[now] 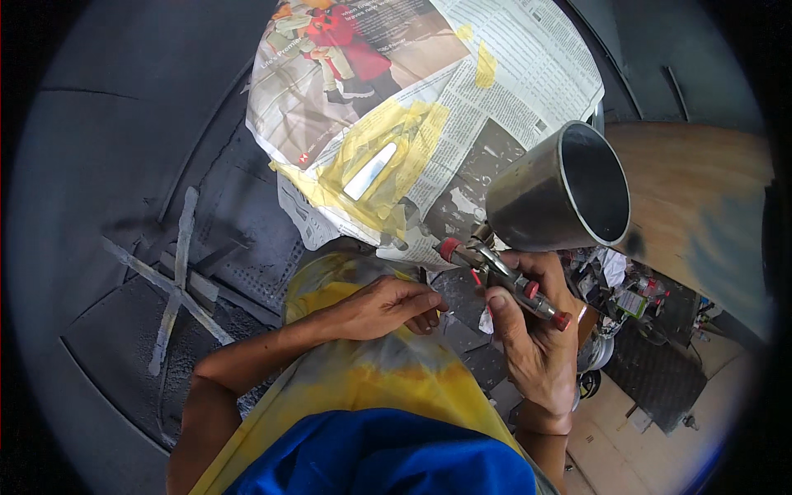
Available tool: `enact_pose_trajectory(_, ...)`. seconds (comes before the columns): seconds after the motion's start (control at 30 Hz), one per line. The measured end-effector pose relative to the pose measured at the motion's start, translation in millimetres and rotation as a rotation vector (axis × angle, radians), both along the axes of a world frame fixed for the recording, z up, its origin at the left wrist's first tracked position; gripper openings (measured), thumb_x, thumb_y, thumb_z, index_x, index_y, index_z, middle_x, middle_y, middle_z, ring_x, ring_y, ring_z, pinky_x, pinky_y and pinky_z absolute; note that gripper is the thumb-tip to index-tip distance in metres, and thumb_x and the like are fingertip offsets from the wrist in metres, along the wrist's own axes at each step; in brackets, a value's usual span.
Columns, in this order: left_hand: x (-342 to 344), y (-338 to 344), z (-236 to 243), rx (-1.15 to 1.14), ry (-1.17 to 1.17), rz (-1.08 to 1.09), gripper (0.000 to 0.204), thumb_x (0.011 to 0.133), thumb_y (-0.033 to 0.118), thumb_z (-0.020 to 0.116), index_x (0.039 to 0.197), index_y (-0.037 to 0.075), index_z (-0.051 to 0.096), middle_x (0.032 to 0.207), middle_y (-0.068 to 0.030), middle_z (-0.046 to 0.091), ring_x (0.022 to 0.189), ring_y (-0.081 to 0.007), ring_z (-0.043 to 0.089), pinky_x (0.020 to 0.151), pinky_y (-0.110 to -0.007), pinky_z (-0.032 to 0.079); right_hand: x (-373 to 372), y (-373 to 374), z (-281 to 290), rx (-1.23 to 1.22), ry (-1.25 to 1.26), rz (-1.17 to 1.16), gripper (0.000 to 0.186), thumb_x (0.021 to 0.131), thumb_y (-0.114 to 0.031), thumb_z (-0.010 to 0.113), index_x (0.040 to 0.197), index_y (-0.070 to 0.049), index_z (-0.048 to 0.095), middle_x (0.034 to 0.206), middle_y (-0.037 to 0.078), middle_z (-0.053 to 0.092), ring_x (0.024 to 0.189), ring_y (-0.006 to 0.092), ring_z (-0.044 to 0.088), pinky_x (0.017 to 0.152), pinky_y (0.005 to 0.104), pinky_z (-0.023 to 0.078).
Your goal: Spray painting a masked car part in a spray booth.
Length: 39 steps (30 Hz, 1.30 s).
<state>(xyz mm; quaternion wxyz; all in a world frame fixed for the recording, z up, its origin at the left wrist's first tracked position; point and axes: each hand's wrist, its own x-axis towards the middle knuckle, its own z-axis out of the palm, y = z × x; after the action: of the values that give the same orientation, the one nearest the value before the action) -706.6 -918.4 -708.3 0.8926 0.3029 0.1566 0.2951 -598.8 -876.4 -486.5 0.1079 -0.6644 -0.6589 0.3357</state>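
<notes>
My right hand (536, 338) grips a spray gun (497, 266) with red knobs, thumb bent over its body. On top of the gun sits a lidless grey metal cup (528, 198), its dark mouth facing up and to the right. The nozzle end points left. My left hand (384, 307) hangs over my lap, fingers curled together, with nothing visible in them. Beyond both hands stands a rounded object wrapped in newspaper (528, 49). Yellow masking tape (342, 169) on it frames a narrow, shiny uncovered patch (370, 171).
Crossed grey-coated bars (175, 285) stand at the left by dark, dusty panels. A brown curved panel (685, 190) with a grey-blue patch is at the right. Below it lie assorted litter, bottles (652, 286) and a dark mat (660, 375) on the floor.
</notes>
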Motion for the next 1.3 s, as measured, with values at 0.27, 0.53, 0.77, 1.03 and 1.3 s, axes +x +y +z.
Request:
enact_pose_trajectory(0.27,-20.7,-5.7,-11.4,0.046,0.001,-0.031,0.043,0.112,0.029,0.046,0.127,-0.007,0.064,0.101,-0.0138,0.073,0.094,-0.0179,0.072,0.087,-0.033,0.060,-20.4,-11.4,-3.1,0.136,0.001,-0.176,0.026,0.096,-0.013,0.071,0.115,0.003,0.061,0.095,0.010,0.065,0.084,0.0161,0.059,0.079,0.0293,0.048)
enact_pose_trajectory(0.53,-23.1,-12.8,-16.3,0.102,0.005,-0.057,0.045,0.113,0.029,0.045,0.130,-0.009,0.062,0.106,-0.0150,0.072,0.097,-0.0192,0.071,0.088,-0.033,0.059,-24.9,-23.4,-2.3,0.228,0.051,-0.347,0.025,0.096,-0.011,0.071,0.114,0.002,0.061,0.098,0.007,0.062,0.090,0.0137,0.056,0.082,0.0262,0.046)
enact_pose_trajectory(0.77,-30.1,-18.5,-19.6,0.097,0.010,-0.056,0.042,0.112,0.026,0.046,0.129,-0.008,0.063,0.105,-0.0150,0.072,0.096,-0.0191,0.071,0.088,-0.034,0.059,-36.7,-21.1,-6.9,0.022,-0.044,-0.228,0.023,0.096,-0.009,0.068,0.113,0.004,0.061,0.095,0.011,0.063,0.086,0.0161,0.058,0.081,0.0290,0.048)
enact_pose_trajectory(1.03,-38.3,-19.9,-25.3,0.098,0.007,-0.041,0.041,0.112,0.026,0.046,0.129,-0.007,0.063,0.105,-0.0144,0.072,0.097,-0.0196,0.071,0.088,-0.034,0.059,-43.6,-23.1,-5.5,-0.033,-0.040,-0.149,0.025,0.096,-0.009,0.069,0.115,0.005,0.061,0.100,0.015,0.067,0.089,0.0212,0.063,0.083,0.0327,0.050)
enact_pose_trajectory(1.3,-38.2,-18.3,-23.8,0.087,0.007,-0.036,0.042,0.112,0.027,0.046,0.128,-0.008,0.063,0.106,-0.0157,0.072,0.096,-0.0202,0.071,0.088,-0.035,0.060,-36.5,-11.4,-9.0,0.026,-0.182,0.076,0.024,0.096,-0.009,0.069,0.115,0.004,0.061,0.094,0.016,0.066,0.080,0.0234,0.062,0.076,0.0328,0.050)
